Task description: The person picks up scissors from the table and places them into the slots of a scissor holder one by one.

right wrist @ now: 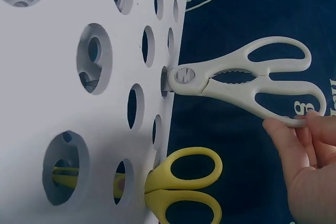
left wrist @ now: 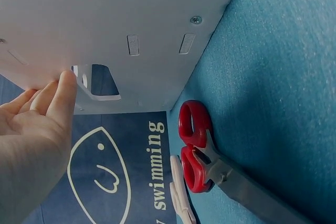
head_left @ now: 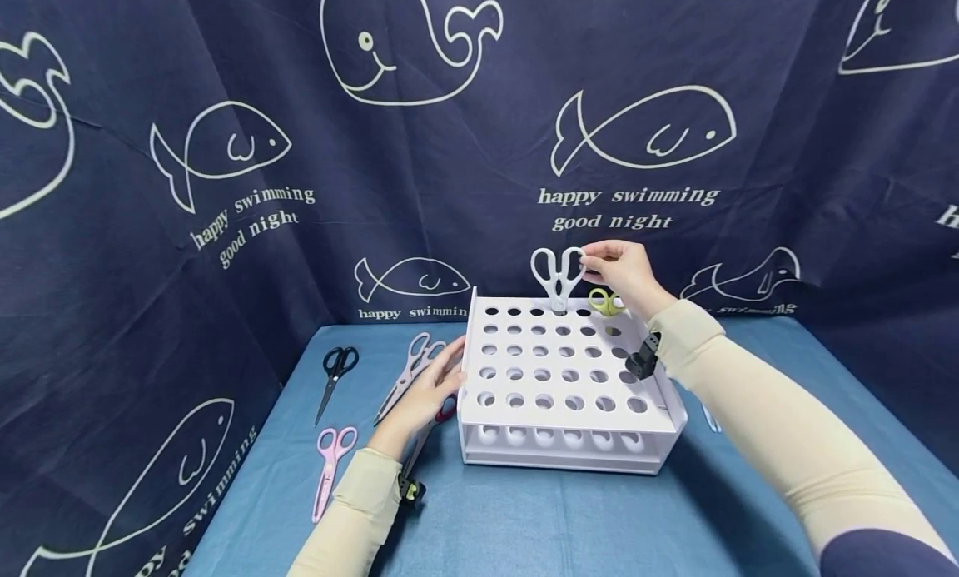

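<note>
Right of head-view centre, our right hand [head_left: 623,271] pinches white scissors [right wrist: 189,76] to its left; our left hand [head_left: 425,394], fingers extended, touches the rack [head_left: 558,419].

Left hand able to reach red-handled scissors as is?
Likely yes: the left hand only rests against the rack; the scissors lie close by on the table, and nothing covers their handles in the left wrist view.

Pale lettering [head_left: 628,196] is repeating "happy swimming" across the navy fabric backdrop [head_left: 464,169]. In places, "good night" is showing beneath.
</note>
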`<state>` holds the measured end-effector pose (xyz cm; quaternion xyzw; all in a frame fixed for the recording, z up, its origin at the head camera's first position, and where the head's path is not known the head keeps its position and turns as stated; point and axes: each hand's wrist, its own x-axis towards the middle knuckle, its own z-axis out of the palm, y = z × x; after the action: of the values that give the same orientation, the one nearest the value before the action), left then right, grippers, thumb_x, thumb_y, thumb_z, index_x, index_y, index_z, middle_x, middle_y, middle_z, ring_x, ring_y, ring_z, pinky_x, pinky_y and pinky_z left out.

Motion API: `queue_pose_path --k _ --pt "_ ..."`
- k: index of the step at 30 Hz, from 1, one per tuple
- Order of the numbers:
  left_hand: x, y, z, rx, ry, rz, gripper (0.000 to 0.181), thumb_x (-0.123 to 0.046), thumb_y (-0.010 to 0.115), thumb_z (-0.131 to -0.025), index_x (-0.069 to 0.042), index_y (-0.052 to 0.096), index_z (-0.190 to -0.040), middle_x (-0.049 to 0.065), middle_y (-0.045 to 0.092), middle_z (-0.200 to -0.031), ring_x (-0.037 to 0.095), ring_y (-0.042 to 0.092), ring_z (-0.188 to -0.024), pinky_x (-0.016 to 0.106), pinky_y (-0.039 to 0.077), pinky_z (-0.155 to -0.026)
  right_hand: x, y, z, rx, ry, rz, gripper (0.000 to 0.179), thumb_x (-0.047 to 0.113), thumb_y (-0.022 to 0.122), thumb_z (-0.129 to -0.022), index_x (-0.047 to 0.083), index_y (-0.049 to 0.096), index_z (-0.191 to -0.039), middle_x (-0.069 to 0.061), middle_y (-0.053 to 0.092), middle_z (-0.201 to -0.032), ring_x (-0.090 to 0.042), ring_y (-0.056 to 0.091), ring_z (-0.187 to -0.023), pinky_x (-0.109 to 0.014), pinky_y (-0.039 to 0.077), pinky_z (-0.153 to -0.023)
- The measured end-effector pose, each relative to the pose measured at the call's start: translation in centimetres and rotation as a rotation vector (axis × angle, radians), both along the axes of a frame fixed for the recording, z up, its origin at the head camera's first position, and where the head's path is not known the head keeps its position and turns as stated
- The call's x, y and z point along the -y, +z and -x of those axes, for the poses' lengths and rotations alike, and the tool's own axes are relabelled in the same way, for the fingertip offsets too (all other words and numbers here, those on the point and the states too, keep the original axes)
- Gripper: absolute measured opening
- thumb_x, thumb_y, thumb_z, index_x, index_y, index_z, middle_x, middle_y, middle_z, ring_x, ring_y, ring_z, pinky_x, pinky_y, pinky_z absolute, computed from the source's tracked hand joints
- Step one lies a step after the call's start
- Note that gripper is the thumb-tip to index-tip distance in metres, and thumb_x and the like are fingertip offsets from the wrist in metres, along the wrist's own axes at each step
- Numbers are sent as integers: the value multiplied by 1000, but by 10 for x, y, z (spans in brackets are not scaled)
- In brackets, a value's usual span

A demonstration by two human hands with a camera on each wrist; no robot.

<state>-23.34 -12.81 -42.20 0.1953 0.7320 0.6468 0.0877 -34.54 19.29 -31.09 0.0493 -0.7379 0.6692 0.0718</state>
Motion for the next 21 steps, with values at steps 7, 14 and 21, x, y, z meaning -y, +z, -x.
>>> queue_pose_path --k 7,14,21 --pt "0 0 1 8 7 8 58 -13 45 -102 -16 22 -155 8 19 -162 27 24 -148 46 26 -118 0 -1 -2 6 14 -8 26 -5 63 -89 -17 57 -111 10 68 -74 -4 66 -75 -21 59 -71" --pt "-1 1 0 8 3 7 57 -14 45 -103 -17 22 -155 7 19 -162 26 23 -148 46 25 -118 -1 -1 -2 14 20 -11 10 -5 62 -90 -7 63 -100 8 69 -76 -3 65 -75 -23 60 -73" --pt "-1 1 0 7 0 5 58 -15 45 -103 -16 21 -155 8 18 -162 26 23 -148 44 24 -119 -5 -2 -3 -11 15 -70 18 -4 62 -90 -13 59 -106 13 66 -72 -4 65 -76 -22 59 -74"
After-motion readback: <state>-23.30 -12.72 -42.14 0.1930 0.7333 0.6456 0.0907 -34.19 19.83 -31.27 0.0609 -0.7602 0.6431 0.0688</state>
